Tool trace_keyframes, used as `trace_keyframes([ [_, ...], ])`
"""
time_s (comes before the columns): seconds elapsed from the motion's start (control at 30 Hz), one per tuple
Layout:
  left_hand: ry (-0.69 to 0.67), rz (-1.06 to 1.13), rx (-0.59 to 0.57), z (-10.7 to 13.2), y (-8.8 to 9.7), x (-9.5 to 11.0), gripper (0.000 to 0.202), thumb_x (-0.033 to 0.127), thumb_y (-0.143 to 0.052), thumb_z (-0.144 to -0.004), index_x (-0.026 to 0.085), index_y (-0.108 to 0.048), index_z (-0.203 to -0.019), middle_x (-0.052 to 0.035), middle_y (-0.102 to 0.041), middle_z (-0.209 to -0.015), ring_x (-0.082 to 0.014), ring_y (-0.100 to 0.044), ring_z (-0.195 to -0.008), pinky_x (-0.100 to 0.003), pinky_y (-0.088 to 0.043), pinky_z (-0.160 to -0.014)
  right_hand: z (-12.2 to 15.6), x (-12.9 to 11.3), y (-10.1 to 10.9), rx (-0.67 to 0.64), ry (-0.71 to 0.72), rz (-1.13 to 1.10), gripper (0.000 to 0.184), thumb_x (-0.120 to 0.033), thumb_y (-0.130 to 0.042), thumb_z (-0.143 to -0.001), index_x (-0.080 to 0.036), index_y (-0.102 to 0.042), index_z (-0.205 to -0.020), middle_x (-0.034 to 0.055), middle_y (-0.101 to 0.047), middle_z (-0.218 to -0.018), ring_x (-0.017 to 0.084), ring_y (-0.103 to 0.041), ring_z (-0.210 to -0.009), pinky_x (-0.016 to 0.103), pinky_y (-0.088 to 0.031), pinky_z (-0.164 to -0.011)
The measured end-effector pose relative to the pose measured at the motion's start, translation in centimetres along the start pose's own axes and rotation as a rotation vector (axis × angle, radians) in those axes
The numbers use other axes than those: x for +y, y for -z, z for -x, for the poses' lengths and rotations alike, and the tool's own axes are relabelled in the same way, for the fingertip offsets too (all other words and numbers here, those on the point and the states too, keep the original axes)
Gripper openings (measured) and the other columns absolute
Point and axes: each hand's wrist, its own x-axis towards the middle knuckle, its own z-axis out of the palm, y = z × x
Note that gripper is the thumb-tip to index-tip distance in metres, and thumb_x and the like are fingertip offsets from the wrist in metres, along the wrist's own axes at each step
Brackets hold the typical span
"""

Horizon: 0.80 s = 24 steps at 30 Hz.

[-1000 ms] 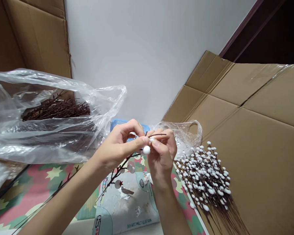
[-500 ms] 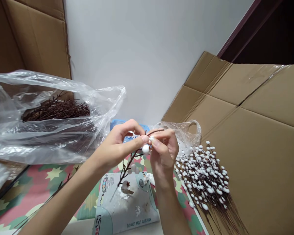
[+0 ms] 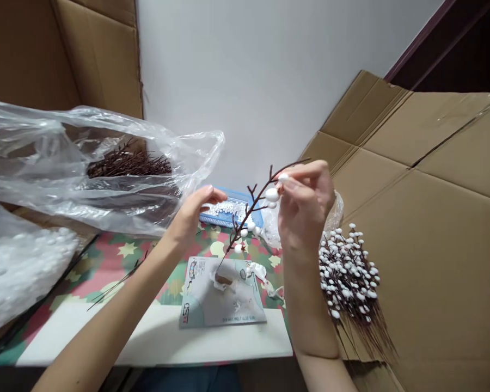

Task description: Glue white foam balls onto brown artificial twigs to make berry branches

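Note:
My right hand is raised and pinches a thin brown twig near its upper part. Several white foam balls are stuck along the twig, and one small ball sits at my fingertips. The twig's lower end points down towards a printed card smeared with white glue. My left hand is apart from the twig, its fingers loosely curved and holding nothing. It is nearest to a blue tray of small white foam balls.
A clear plastic bag of bare brown twigs lies at left, above a heap of white foam. A bunch of white-berried stems rests on flattened cardboard at right. A star-patterned mat and white board lie below.
My left hand has let go of the twig and moved left. My right hand has lifted the twig up and to the right. The view has shifted, showing more of the white board.

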Motion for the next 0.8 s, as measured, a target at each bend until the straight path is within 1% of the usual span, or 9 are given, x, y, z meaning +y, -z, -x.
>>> trace_keyframes([
  [0.1,0.213,0.060,-0.153,3.9,0.1,-3.1,0.044,0.054,-0.047,-0.086,0.016,-0.069,-0.080,-0.0074,-0.068,-0.092,-0.0225,-0.056,-0.093,-0.033,-0.039,-0.084,-0.3,-0.6,-0.6,0.005,-0.006,-0.096,0.008,-0.017,-0.055,-0.076,-0.024,-0.054,-0.072,-0.0060,-0.050,-0.066,0.008,-0.052,-0.059,0.024,-0.046,-0.059],
  [0.2,0.462,0.407,-0.509,8.4,-0.6,-5.3,0.057,0.063,-0.044,-0.085,0.012,-0.070,-0.083,-0.0095,-0.064,-0.081,-0.0190,-0.055,-0.075,-0.031,-0.039,-0.073,0.4,-0.8,-0.6,0.044,-0.092,-0.164,0.006,-0.019,-0.057,-0.074,-0.023,-0.053,-0.070,-0.0065,-0.049,-0.066,0.006,-0.051,-0.058,0.022,-0.045,-0.059],
  [0.3,0.526,0.643,-0.538,11.9,-1.4,-6.1,0.045,0.053,-0.058,-0.082,0.010,-0.069,-0.075,-0.0036,-0.054,-0.061,-0.0107,-0.043,-0.055,-0.025,-0.032,-0.059,1.8,-0.8,-0.2,0.081,-0.194,-0.176,0.010,-0.024,-0.058,-0.074,-0.023,-0.049,-0.070,-0.0067,-0.047,-0.065,0.006,-0.052,-0.058,0.020,-0.045,-0.057],
  [0.4,0.533,0.691,-0.491,14.1,-1.5,-6.2,0.034,0.042,-0.068,-0.079,0.010,-0.065,-0.067,0.0034,-0.040,-0.046,-0.0055,-0.027,-0.044,-0.024,-0.021,-0.052,3.3,-0.3,0.7,0.081,-0.266,-0.143,0.014,-0.033,-0.058,-0.076,-0.025,-0.048,-0.076,-0.0063,-0.047,-0.067,0.008,-0.056,-0.064,0.022,-0.047,-0.061],
  [0.47,0.532,0.682,-0.426,15.1,-1.0,-6.3,0.033,0.041,-0.071,-0.077,0.011,-0.064,-0.065,0.0061,-0.034,-0.043,-0.0042,-0.021,-0.042,-0.023,-0.018,-0.051,4.6,0.9,1.6,0.058,-0.331,-0.111,0.018,-0.042,-0.056,-0.079,-0.026,-0.048,-0.082,-0.0054,-0.051,-0.072,0.010,-0.059,-0.071,0.023,-0.048,-0.064],
  [0.57,0.502,0.577,-0.278,15.9,0.5,-6.5,0.034,0.044,-0.073,-0.075,0.012,-0.065,-0.069,0.0064,-0.035,-0.045,-0.0041,-0.019,-0.044,-0.023,-0.015,-0.049,7.7,3.8,3.5,-0.027,-0.438,0.057,0.018,-0.044,-0.052,-0.083,-0.026,-0.049,-0.085,-0.0041,-0.055,-0.078,0.012,-0.059,-0.075,0.026,-0.048,-0.069],
  [0.63,0.488,0.470,-0.166,16.1,1.7,-6.8,0.035,0.046,-0.074,-0.073,0.012,-0.067,-0.072,0.0051,-0.040,-0.048,-0.0044,-0.021,-0.045,-0.022,-0.014,-0.048,10.3,5.6,4.9,-0.178,-0.492,0.284,0.014,-0.038,-0.054,-0.082,-0.024,-0.051,-0.081,-0.0027,-0.056,-0.079,0.014,-0.058,-0.077,0.029,-0.047,-0.075],
  [0.7,0.469,0.344,-0.061,16.1,3.0,-7.3,0.037,0.049,-0.075,-0.071,0.013,-0.068,-0.075,0.0038,-0.044,-0.052,-0.0054,-0.025,-0.047,-0.021,-0.016,-0.047,13.0,6.8,6.0,-0.407,-0.515,0.513,0.015,-0.037,-0.054,-0.084,-0.023,-0.053,-0.079,-0.0002,-0.058,-0.080,0.017,-0.057,-0.081,0.033,-0.045,-0.080],
  [0.8,0.373,0.164,0.036,15.8,4.4,-8.4,0.035,0.049,-0.073,-0.074,0.014,-0.070,-0.079,0.0021,-0.050,-0.056,-0.0082,-0.035,-0.052,-0.021,-0.023,-0.049,16.0,7.0,6.5,-0.680,-0.486,0.778,0.016,-0.039,-0.052,-0.086,-0.023,-0.055,-0.085,0.0036,-0.062,-0.089,0.022,-0.056,-0.090,0.038,-0.043,-0.085],
])
